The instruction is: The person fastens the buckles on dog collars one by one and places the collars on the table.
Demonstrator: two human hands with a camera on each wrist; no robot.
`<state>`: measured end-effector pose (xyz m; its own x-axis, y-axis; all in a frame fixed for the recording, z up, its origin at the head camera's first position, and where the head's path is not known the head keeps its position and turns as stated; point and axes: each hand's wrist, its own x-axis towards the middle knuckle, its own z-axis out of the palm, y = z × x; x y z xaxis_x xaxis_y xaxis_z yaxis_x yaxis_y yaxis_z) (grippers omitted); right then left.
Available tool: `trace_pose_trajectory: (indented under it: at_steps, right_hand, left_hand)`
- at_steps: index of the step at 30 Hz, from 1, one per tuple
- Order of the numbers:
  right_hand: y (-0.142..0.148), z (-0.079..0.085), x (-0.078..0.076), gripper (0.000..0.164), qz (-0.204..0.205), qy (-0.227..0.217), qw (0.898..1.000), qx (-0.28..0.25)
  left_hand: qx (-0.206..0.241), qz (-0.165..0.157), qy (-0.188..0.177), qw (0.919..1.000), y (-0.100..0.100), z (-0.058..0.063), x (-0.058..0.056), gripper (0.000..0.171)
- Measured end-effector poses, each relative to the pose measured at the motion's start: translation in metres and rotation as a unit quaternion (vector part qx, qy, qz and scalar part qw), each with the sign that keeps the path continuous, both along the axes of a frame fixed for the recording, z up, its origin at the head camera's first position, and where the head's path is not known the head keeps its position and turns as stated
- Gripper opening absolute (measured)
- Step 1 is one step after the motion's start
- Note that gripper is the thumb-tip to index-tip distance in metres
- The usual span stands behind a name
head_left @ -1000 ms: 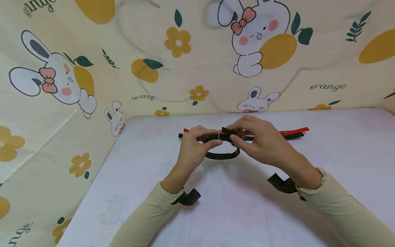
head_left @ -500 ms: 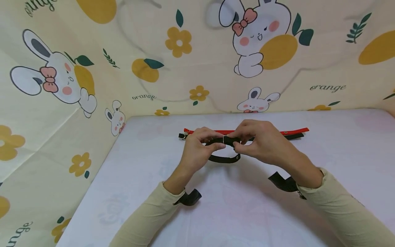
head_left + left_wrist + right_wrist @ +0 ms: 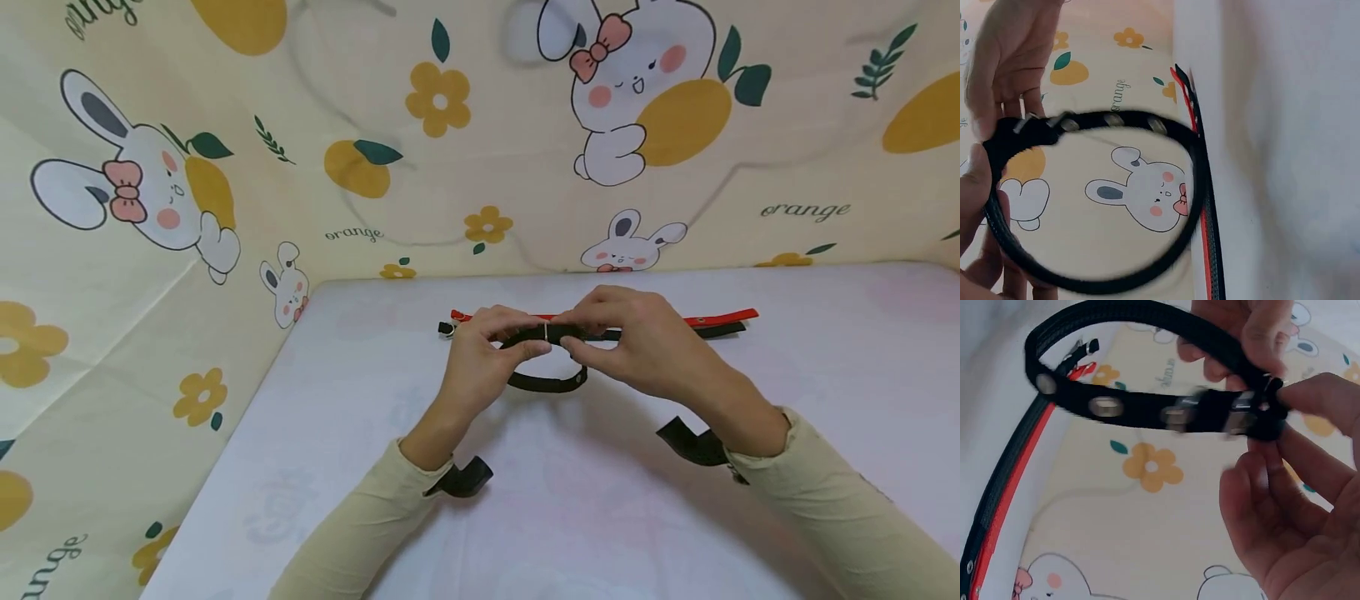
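Note:
A black collar (image 3: 547, 384) with metal studs is closed into a loop and held above the table by both hands. My left hand (image 3: 480, 358) pinches its upper band from the left, thumb below and fingers above. From the right, my right hand (image 3: 637, 342) pinches the same band just beside a thin light-coloured ring. In the right wrist view the studs and metal loops run along the collar (image 3: 1141, 412), and the right fingertips are at its buckle end. The left wrist view shows the collar (image 3: 1097, 287) as a wide round loop hanging from the fingers.
Behind the hands, a red strap (image 3: 723, 319) and a black strap (image 3: 723, 331) lie side by side on the white table (image 3: 570, 517). A cloth backdrop (image 3: 517, 167) printed with rabbits and oranges stands at the back and left. Dark bands (image 3: 465, 479) stick out at both sleeves.
The strap end that stuck up by the right fingers a second ago now lies flat along the band. Both hands have shifted slightly right with the collar.

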<state>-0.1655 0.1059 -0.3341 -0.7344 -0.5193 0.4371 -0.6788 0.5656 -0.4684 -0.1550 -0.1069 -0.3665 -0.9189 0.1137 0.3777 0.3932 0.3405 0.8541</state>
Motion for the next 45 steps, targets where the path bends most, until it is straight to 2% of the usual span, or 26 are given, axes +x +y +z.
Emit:
trace_pose_trajectory:
  at_steps: [2, 5, 8, 10, 16, 20, 23, 27, 30, 34, 40, 42, 45]
  right_hand:
    - [0.0, -0.001, -0.002, 0.022, -0.003, -0.002, 1.0, 0.006]
    - [0.0, -0.003, -0.006, 0.022, -0.006, -0.011, 1.0, 0.022]
    - [0.0, -0.004, -0.008, 0.016, -0.012, -0.017, 0.999, 0.027]
    - [0.0, -0.004, -0.009, 0.013, -0.016, -0.015, 0.999, 0.025]
    - [0.002, -0.003, -0.009, 0.014, -0.023, -0.017, 1.0, 0.014]
    - [0.003, -0.001, -0.01, 0.016, -0.021, -0.027, 0.999, 0.009]
    - [0.004, 0.0, -0.01, 0.015, -0.022, -0.032, 0.999, 0.007]
    - [0.008, 0.003, -0.01, 0.017, -0.035, -0.044, 0.998, 0.007]
    - [0.011, 0.005, -0.011, 0.025, -0.043, -0.073, 0.996, 0.016]
    - [0.015, 0.008, -0.012, 0.035, -0.049, -0.1, 0.993, 0.038]
    - [0.02, 0.012, -0.015, 0.035, -0.051, -0.113, 0.992, 0.038]
    - [0.022, 0.013, -0.016, 0.042, -0.042, -0.113, 0.992, 0.034]
    - [0.028, 0.019, -0.016, 0.065, -0.024, -0.124, 0.991, 0.037]
  left_hand:
    - [0.018, -0.002, -0.01, 0.9998, -0.001, 0.001, -0.001, 0.024]
    - [0.068, -0.013, -0.033, 0.997, -0.003, 0.003, -0.001, 0.024]
    - [0.11, -0.021, -0.053, 0.9923, -0.003, 0.004, -0.002, 0.023]
    - [0.118, -0.021, -0.055, 0.9913, -0.003, 0.004, -0.002, 0.022]
    - [0.053, 0.023, -0.024, 0.998, -0.003, 0.006, -0.005, 0.018]
    - [0.04, 0.038, -0.032, 0.9979, -0.004, 0.006, -0.005, 0.018]
    - [0.032, 0.02, -0.044, 0.9983, -0.006, 0.007, -0.005, 0.021]
    - [-0.022, -0.029, -0.061, 0.9975, -0.01, 0.009, -0.006, 0.033]
    - [-0.045, -0.057, -0.068, 0.995, -0.012, 0.01, -0.006, 0.045]
    - [-0.006, -0.054, -0.071, 0.996, -0.014, 0.01, -0.007, 0.048]
    - [0.065, -0.027, -0.087, 0.9937, -0.019, 0.009, -0.01, 0.038]
    - [0.093, -0.023, -0.098, 0.9905, -0.021, 0.009, -0.013, 0.039]
    - [0.132, -0.02, -0.112, 0.9846, -0.023, 0.01, -0.016, 0.039]
